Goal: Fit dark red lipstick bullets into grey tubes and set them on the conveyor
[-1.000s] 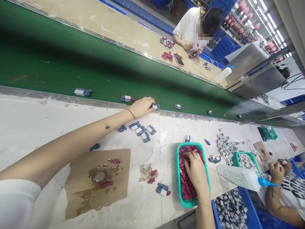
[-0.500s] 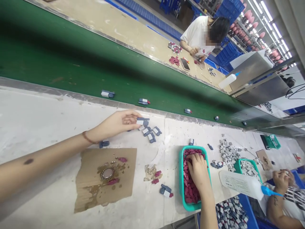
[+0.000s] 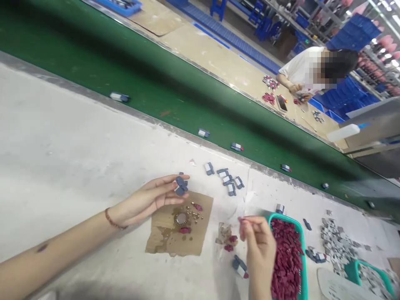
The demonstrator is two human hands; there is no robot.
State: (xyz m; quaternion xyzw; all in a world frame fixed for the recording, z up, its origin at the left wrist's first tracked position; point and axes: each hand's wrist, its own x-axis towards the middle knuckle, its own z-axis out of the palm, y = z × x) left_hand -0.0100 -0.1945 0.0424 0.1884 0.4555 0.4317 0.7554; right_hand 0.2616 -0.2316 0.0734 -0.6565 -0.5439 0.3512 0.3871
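Green conveyor belt (image 3: pixel 175 89) runs along the far edge of the counter (image 3: pixel 78 146). Teal basket (image 3: pixel 301 246) of dark red pieces sits near it; cardboard scrap (image 3: pixel 175 241) to its left. Left hand (image 3: pixel 150 198) above the cardboard pinches a small grey clip (image 3: pixel 180 186); right hand (image 3: pixel 258 243) beside the basket, fingertips closed on a tiny red piece (image 3: pixel 240 218).

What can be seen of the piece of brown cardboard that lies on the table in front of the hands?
The cardboard is a flat, roughly square brown sheet with uneven edges, lying on the pale table and turned at a slight angle. Its middle is stained dark and wet-looking, with small shiny droplets around a round metal cap. Two small dark red pieces rest on the stained part. The left hand hovers over its upper left corner, holding a grey-blue part. Whether the hand touches the sheet cannot be told.
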